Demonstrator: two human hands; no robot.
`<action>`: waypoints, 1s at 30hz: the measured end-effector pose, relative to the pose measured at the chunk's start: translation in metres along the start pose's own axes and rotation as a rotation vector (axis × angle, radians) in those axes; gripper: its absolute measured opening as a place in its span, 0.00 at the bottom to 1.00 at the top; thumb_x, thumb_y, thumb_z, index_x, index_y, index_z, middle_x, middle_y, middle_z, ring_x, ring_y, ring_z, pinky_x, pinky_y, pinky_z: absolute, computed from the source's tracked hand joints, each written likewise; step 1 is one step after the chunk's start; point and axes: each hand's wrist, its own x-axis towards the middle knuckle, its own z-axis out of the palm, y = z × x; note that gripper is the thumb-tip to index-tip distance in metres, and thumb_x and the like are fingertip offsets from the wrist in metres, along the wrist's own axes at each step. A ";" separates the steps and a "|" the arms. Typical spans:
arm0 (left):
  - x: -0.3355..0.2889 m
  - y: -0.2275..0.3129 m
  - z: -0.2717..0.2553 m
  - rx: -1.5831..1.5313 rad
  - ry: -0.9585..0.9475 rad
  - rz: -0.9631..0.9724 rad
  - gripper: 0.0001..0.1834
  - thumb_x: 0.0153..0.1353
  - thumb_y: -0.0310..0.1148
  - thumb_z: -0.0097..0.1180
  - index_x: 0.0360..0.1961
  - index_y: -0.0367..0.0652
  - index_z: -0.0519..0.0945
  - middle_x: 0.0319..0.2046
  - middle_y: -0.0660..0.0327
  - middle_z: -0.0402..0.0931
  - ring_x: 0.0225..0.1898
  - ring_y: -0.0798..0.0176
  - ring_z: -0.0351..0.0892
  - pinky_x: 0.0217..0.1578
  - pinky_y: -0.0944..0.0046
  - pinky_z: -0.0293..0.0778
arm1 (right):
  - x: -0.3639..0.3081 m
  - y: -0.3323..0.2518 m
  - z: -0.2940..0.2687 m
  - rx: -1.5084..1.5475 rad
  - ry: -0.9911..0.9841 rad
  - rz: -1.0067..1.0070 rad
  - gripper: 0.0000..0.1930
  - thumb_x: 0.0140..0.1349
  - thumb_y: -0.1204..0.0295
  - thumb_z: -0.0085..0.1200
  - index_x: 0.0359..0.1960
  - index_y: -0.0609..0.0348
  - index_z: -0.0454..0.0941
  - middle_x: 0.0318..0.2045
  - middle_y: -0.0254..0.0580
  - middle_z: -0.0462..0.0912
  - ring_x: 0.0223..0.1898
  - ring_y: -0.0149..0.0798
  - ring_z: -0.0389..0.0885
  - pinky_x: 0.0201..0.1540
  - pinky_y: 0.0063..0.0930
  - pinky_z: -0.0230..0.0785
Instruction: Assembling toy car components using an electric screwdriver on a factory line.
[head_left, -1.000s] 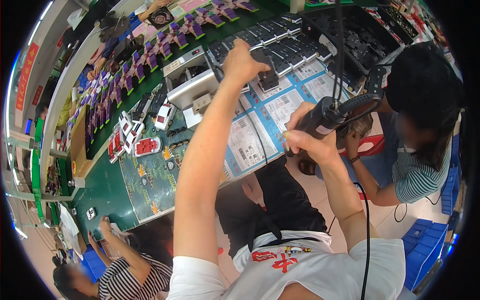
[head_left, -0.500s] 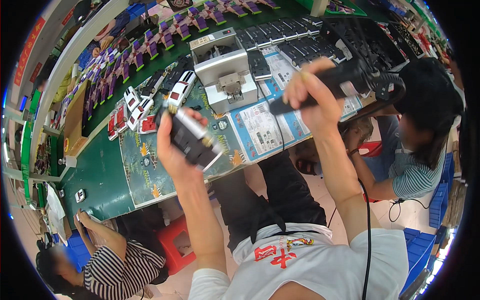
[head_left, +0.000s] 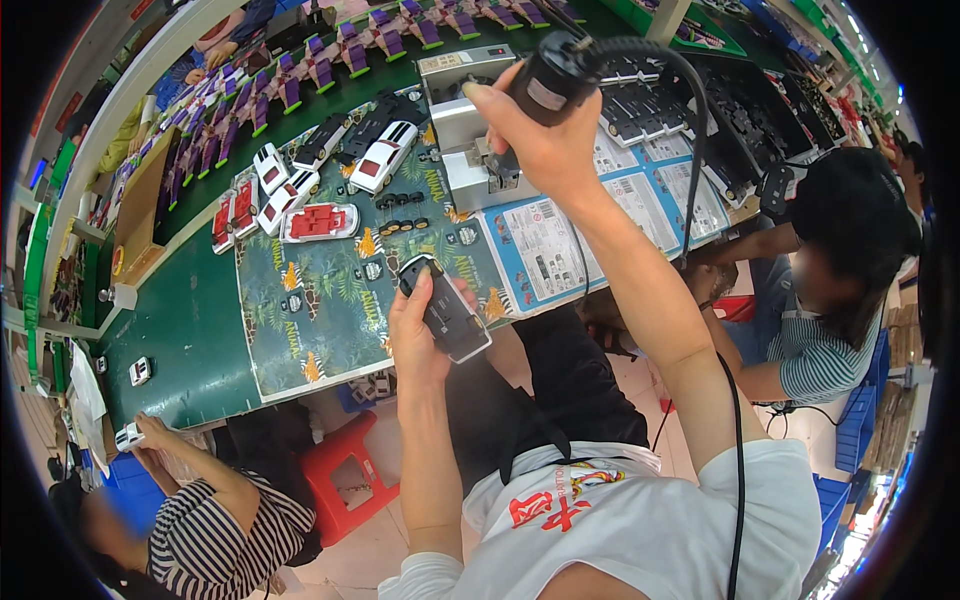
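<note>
My left hand (head_left: 415,345) grips a toy car (head_left: 455,318) above the table's front edge, its black underside facing up and a white rim around it. My right hand (head_left: 560,150) is wrapped round a black electric screwdriver (head_left: 553,78), held upright with a thick cable at its top. The screwdriver's lower end is at the front of a grey metal box (head_left: 462,125), probably a screw feeder; its tip is hard to make out. Left of the box lie white toy cars (head_left: 385,158), a white shell with a red interior (head_left: 320,222) and small black wheels on axles (head_left: 402,212).
Blue-and-white printed sheets (head_left: 540,245) lie right of the box, with rows of black car bases (head_left: 640,110) beyond. Purple toy parts (head_left: 290,92) line the far side. Co-workers sit at left and right; the left one's hands (head_left: 150,435) hold a small white car.
The screwdriver has gone from tilted at the right to upright at the metal box. My left hand has moved right and slightly down with the car, exposing wheels on the table.
</note>
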 end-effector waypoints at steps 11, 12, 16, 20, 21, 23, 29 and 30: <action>-0.001 -0.005 0.003 0.146 -0.102 0.038 0.13 0.64 0.28 0.61 0.47 0.34 0.76 0.42 0.47 0.83 0.36 0.58 0.87 0.36 0.59 0.86 | -0.019 -0.039 -0.005 0.454 -0.013 0.323 0.09 0.58 0.73 0.63 0.28 0.63 0.75 0.12 0.37 0.73 0.12 0.30 0.72 0.20 0.25 0.68; -0.001 -0.004 0.003 0.145 -0.091 0.038 0.13 0.64 0.28 0.61 0.47 0.34 0.76 0.42 0.47 0.83 0.36 0.58 0.87 0.36 0.59 0.86 | -0.029 -0.046 0.000 0.545 -0.005 0.332 0.09 0.59 0.74 0.61 0.30 0.64 0.74 0.13 0.37 0.73 0.13 0.31 0.72 0.21 0.26 0.70; -0.005 0.001 0.009 0.196 -0.058 0.038 0.13 0.61 0.24 0.63 0.46 0.36 0.77 0.41 0.52 0.84 0.35 0.63 0.86 0.34 0.64 0.84 | -0.052 -0.049 0.019 0.598 -0.065 0.257 0.09 0.60 0.76 0.62 0.31 0.65 0.73 0.16 0.38 0.75 0.16 0.29 0.74 0.23 0.24 0.71; -0.004 -0.001 0.012 0.211 -0.068 0.040 0.13 0.61 0.24 0.64 0.46 0.36 0.78 0.39 0.56 0.84 0.33 0.66 0.84 0.34 0.67 0.81 | -0.061 -0.043 0.029 0.561 -0.085 0.286 0.08 0.60 0.76 0.63 0.31 0.64 0.74 0.17 0.37 0.76 0.16 0.26 0.74 0.22 0.20 0.69; -0.004 -0.002 0.011 0.189 -0.083 0.043 0.14 0.60 0.24 0.64 0.47 0.37 0.78 0.38 0.58 0.85 0.33 0.67 0.84 0.34 0.67 0.81 | -0.063 -0.041 0.031 0.537 -0.092 0.269 0.08 0.59 0.76 0.63 0.30 0.64 0.75 0.17 0.37 0.77 0.16 0.26 0.75 0.21 0.19 0.68; -0.005 -0.001 0.012 0.190 -0.083 0.038 0.14 0.61 0.23 0.64 0.47 0.36 0.78 0.38 0.58 0.85 0.33 0.68 0.83 0.34 0.67 0.80 | -0.066 -0.036 0.034 0.512 -0.089 0.239 0.08 0.57 0.78 0.65 0.30 0.64 0.76 0.18 0.36 0.78 0.16 0.24 0.75 0.19 0.17 0.66; -0.004 -0.001 0.012 0.232 -0.093 0.049 0.15 0.60 0.22 0.63 0.49 0.35 0.79 0.38 0.58 0.85 0.32 0.69 0.83 0.34 0.68 0.79 | -0.064 -0.039 0.036 0.509 -0.096 0.229 0.08 0.55 0.77 0.67 0.28 0.64 0.77 0.18 0.35 0.78 0.16 0.24 0.75 0.19 0.17 0.67; -0.004 -0.001 0.012 0.244 -0.101 0.049 0.15 0.60 0.21 0.62 0.49 0.35 0.79 0.38 0.58 0.85 0.32 0.69 0.83 0.33 0.69 0.79 | -0.064 -0.040 0.035 0.507 -0.097 0.231 0.08 0.55 0.77 0.67 0.28 0.64 0.77 0.18 0.35 0.78 0.16 0.24 0.75 0.19 0.17 0.67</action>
